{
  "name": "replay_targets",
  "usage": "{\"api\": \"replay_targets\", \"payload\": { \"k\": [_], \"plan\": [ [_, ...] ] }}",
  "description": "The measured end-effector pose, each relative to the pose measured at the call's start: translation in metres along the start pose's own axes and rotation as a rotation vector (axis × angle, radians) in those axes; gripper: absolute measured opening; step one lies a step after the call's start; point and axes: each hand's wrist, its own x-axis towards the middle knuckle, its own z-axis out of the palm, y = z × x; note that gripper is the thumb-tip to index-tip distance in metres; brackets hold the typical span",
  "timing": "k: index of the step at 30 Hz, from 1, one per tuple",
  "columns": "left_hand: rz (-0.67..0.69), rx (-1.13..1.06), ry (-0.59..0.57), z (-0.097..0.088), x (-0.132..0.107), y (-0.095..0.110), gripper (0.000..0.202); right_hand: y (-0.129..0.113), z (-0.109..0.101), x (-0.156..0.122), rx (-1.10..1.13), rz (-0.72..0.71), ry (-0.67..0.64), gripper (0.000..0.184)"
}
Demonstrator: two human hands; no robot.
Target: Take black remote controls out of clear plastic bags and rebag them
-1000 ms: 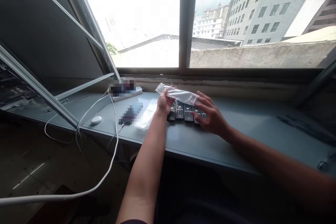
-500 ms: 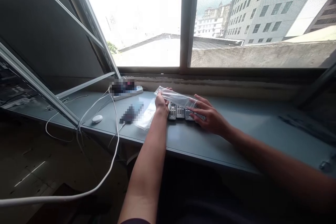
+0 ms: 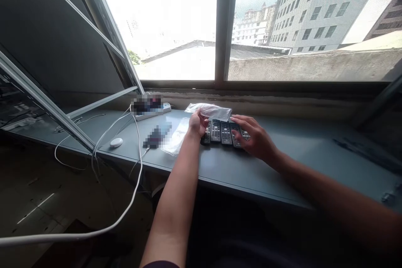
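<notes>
Left hand (image 3: 197, 124) first: its fingers are curled and closed on the near left end of a clear plastic bag (image 3: 212, 111), gripping the edge between thumb and fingertips. The bag stretches out to the right, crumpled, lying just behind and partly over the far ends of a row of black remotes (image 3: 220, 131). Those remotes lie side by side, touching one another, buttons up, on a grey-blue ledge (image 3: 298, 150) under the window. From the other side, the right hand (image 3: 255, 139) rests palm down with its fingers spread over the right end of the row, fingertips on the buttons of the outermost remote. Just left of the left wrist a second clear bag (image 3: 176, 137) lies flat on the ledge, and beside that sits a small dark thing (image 3: 156, 135), too blurred to make out. Farther back by the wall is a white power strip (image 3: 150, 105), with a white cable (image 3: 135, 184) trailing off the front edge. Well to the left lies a small white round puck (image 3: 116, 142). Behind everything stands the window frame (image 3: 221, 25), with tall buildings beyond.
</notes>
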Motion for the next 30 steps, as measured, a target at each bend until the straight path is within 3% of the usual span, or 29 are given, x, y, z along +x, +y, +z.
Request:
{"api": "replay_targets", "payload": {
  "k": [2, 8, 12, 16, 19, 23, 25, 27, 30],
  "plan": [
    [0.048, -0.071, 0.064, -0.003, 0.002, 0.003, 0.022, 0.009, 0.003, -0.002, -0.114, 0.108, 0.010, 0.048],
    [0.016, -0.157, 0.147, -0.003, 0.001, 0.009, 0.017, 0.053, 0.020, -0.015, -0.297, 0.448, -0.238, 0.066],
    [0.019, -0.140, 0.084, 0.000, -0.003, 0.009, 0.024, 0.066, 0.022, -0.014, -0.255, 0.524, -0.325, 0.069],
    [0.054, -0.121, -0.026, -0.001, -0.007, 0.008, 0.039, 0.074, 0.013, -0.009, -0.287, 0.597, -0.324, 0.079],
    [0.070, -0.094, -0.052, -0.002, -0.007, 0.007, 0.041, 0.082, 0.003, -0.006, -0.262, 0.617, -0.307, 0.069],
    [0.080, -0.084, -0.037, -0.003, -0.003, 0.007, 0.044, 0.081, -0.008, -0.002, -0.192, 0.686, -0.266, 0.037],
    [0.083, -0.100, -0.043, -0.003, 0.000, 0.006, 0.048, 0.071, -0.010, 0.001, -0.127, 0.683, -0.213, 0.028],
    [0.083, -0.121, -0.059, -0.002, 0.002, 0.004, 0.050, 0.058, -0.010, 0.005, 0.263, 0.741, -0.067, 0.030],
    [0.076, -0.147, -0.077, 0.000, 0.001, 0.003, 0.051, 0.039, -0.010, 0.011, 0.782, 0.844, 0.011, 0.033]
  ]
}}
